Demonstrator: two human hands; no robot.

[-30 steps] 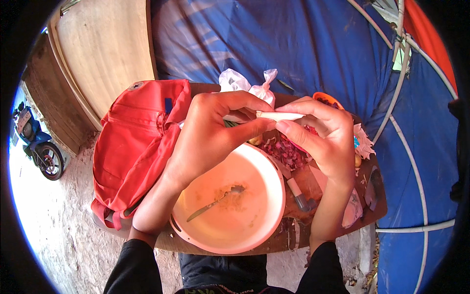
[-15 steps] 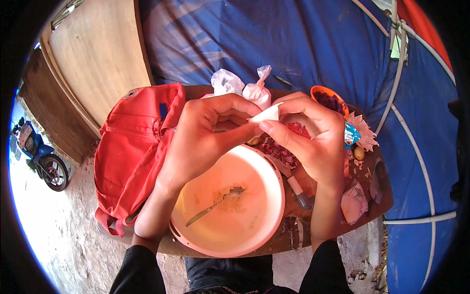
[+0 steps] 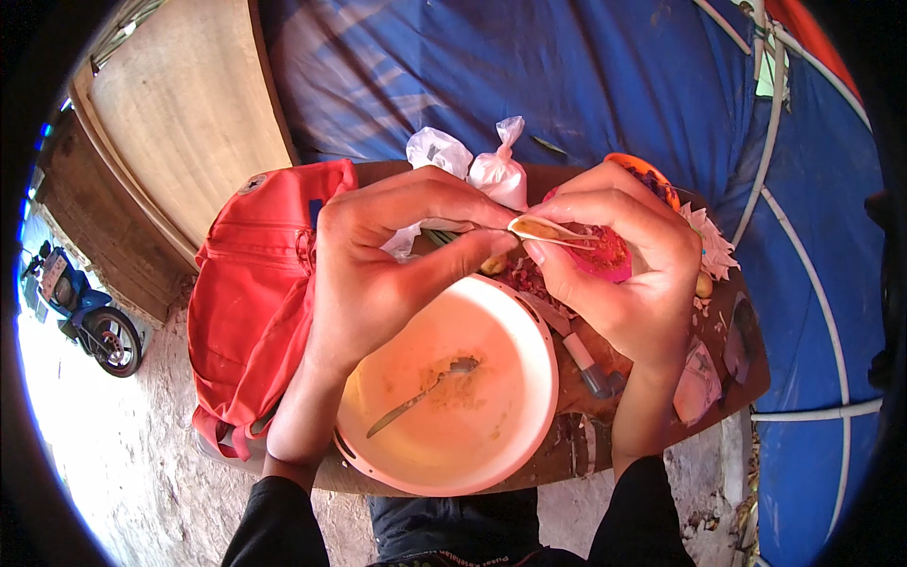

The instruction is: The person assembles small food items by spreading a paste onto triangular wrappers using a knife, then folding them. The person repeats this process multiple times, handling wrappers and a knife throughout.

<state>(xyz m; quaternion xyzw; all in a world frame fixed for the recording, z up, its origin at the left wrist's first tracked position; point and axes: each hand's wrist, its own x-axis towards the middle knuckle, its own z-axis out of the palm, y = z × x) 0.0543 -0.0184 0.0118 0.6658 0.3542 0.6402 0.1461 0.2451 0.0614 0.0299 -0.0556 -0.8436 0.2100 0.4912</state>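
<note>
Above the basin, my left hand (image 3: 373, 260) and my right hand (image 3: 624, 260) pinch a small, thin, pale wrapper (image 3: 557, 233) between thumbs and fingertips. It is folded into a pocket, and yellowish-brown filling shows at the opening. Below sits a wide white basin (image 3: 510, 416), where a metal spoon (image 3: 416, 402) lies among brownish crumbs; its head is too smeared to make out clearly. Behind my right fingers, partly hidden, is a bright pink dish (image 3: 614, 260) with reddish bits. Chopped purplish-red pieces (image 3: 521, 274) lie on the table between my hands.
A red backpack (image 3: 250, 312) occupies the left of the brown table (image 3: 605, 406). Two plastic bags (image 3: 439, 151) stand at the back. An orange bowl (image 3: 642, 165) holds dark purple shreds. Right of the basin lies a white-and-grey handle (image 3: 586, 364). A blue tarp (image 3: 529, 76) hangs behind.
The wrapper has turned, so its opening and filling now show. My right hand has shifted a little to the right, and the pink dish is more visible.
</note>
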